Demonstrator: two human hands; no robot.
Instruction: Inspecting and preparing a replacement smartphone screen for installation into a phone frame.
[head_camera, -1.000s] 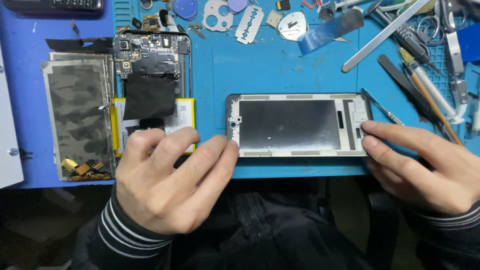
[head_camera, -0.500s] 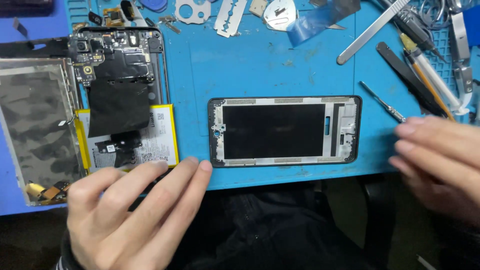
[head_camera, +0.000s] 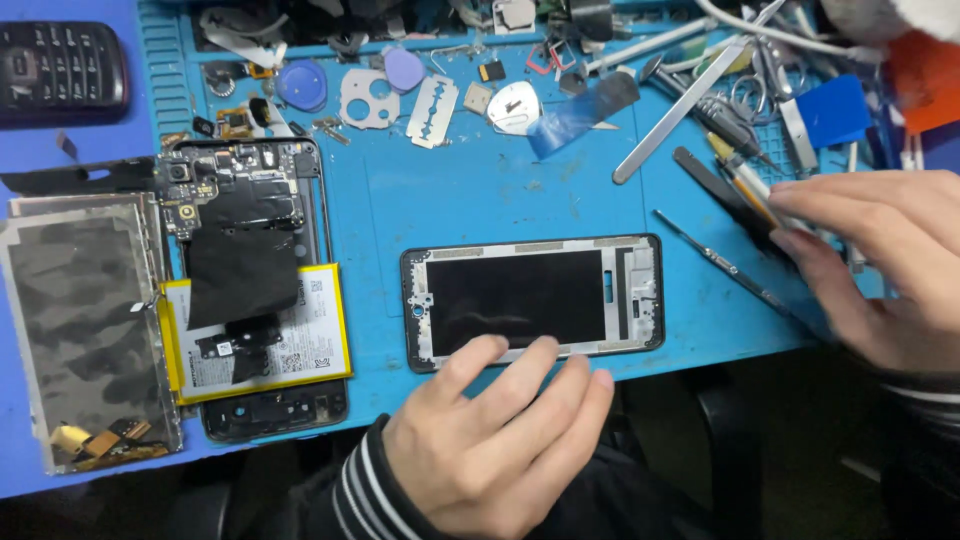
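Observation:
A black phone middle frame (head_camera: 530, 300) with a dark rectangular centre lies flat on the blue work mat (head_camera: 500, 190). My left hand (head_camera: 500, 440) is laid flat, fingers spread, and its fingertips touch the frame's near edge. My right hand (head_camera: 880, 265) is off to the right of the frame, with its thumb and fingertips over a black pry tool (head_camera: 720, 185) and a yellow-tipped pen (head_camera: 738, 170). Its fingers hide the tools' ends, so a grip cannot be told.
An opened phone with a yellow battery (head_camera: 265, 335) and a foil-backed panel (head_camera: 85, 320) lie at the left. A black keypad phone (head_camera: 60, 70) is at the far left, a razor blade (head_camera: 432, 97), a metal spudger (head_camera: 690, 105) and a thin screwdriver (head_camera: 720, 262) further right.
My left hand has moved right, from the battery to the frame's near edge. My right hand left the frame's right end and went to the tools at the right.

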